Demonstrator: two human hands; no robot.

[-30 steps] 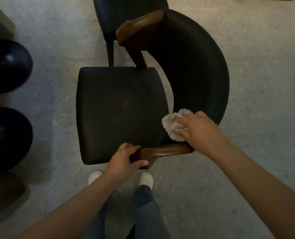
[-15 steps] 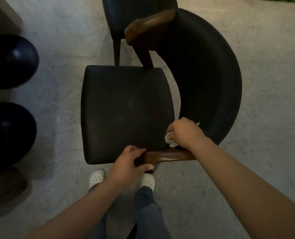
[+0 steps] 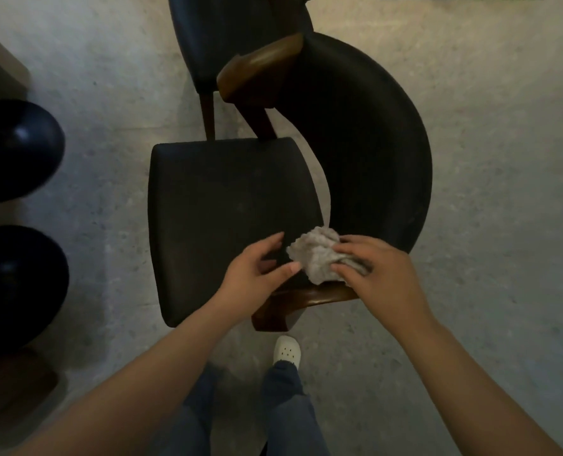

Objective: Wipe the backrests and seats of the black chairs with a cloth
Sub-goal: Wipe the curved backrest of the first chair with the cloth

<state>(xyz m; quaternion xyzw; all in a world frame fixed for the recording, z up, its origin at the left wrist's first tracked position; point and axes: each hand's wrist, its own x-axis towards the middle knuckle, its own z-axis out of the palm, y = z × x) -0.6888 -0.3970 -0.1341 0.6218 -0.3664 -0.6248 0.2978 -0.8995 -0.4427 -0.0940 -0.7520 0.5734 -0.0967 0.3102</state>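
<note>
Cloth bunched over seat rear corner, right hand fingers pinching it, left hand loose, reaching in. Risk: sloppy handover drops it to the floor.

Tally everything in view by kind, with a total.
Chairs: 2, the near chair and a far chair
Round black seats: 2
Cloth: 1
Shoe: 1
Total: 6
</note>
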